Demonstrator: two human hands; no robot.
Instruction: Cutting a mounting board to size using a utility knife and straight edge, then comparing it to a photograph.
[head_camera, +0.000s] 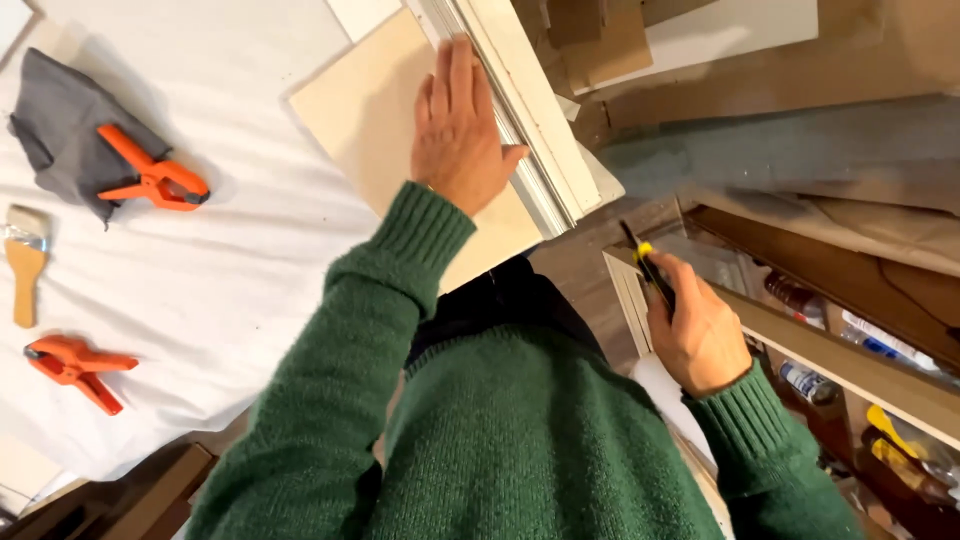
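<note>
My green sweater (520, 440) fills the near view. My left hand (458, 130) lies flat, fingers together, on the pale board (370, 120) at the white-draped table's (220, 270) edge, against the white moulded frame (530, 130). My right hand (700, 335) is closed round a yellow-and-black utility knife (645, 262), off the table, above a cluttered shelf (860, 365). I judge the blade could slip toward my flat hand if the board shifts. I can't see whether the blade is out; my sleeve hides the board's near corner.
</note>
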